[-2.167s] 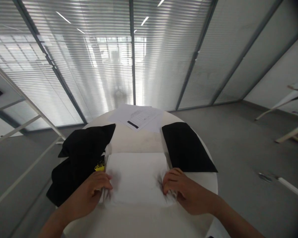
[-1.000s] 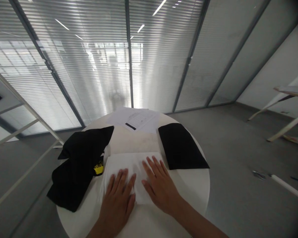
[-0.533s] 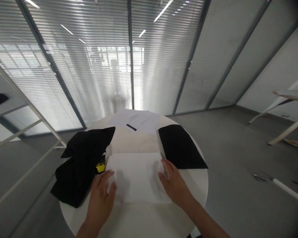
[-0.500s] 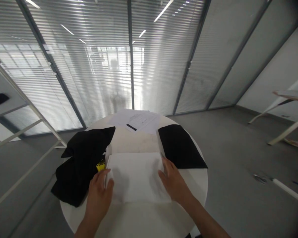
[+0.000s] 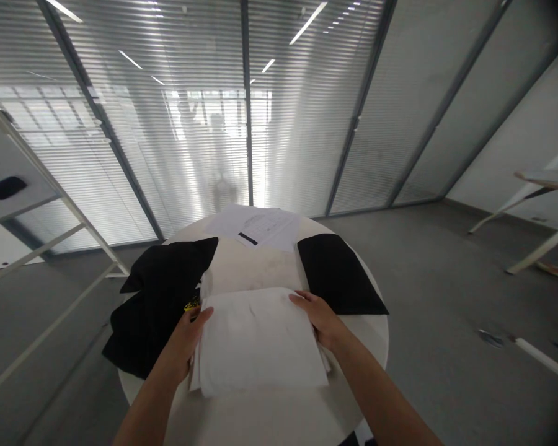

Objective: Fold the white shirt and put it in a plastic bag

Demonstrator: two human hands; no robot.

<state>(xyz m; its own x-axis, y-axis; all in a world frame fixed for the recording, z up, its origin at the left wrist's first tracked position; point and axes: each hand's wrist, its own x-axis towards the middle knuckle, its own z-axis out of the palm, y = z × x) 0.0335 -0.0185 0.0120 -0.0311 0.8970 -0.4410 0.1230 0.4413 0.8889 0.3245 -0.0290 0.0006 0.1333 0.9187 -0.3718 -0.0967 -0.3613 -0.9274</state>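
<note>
Fingers [image 5: 199, 317] of the left hand [image 5: 186, 337] curl around the left edge of the folded white cloth [image 5: 260, 341]; those of the right hand [image 5: 318, 319] clasp its right edge, thumb on top. Half a second ago both hands lay beside the stack with its sides flat on the worktop [image 5: 270, 415]; now they have slid under its edges, and the near corners look raised and hang slightly over the hands. This reads as a change from smoothing to lifting. The cloth is a soft, matte, rectangular stack of several layers, faintly creased, at the near centre of the round white worktop. A crumpled black garment [image 5: 153, 303] with a yellow tag [image 5: 191, 303] lies just left; a flat folded black cloth [image 5: 337, 275] lies right; printed paper sheets [image 5: 260, 226] rest at the far edge
</note>
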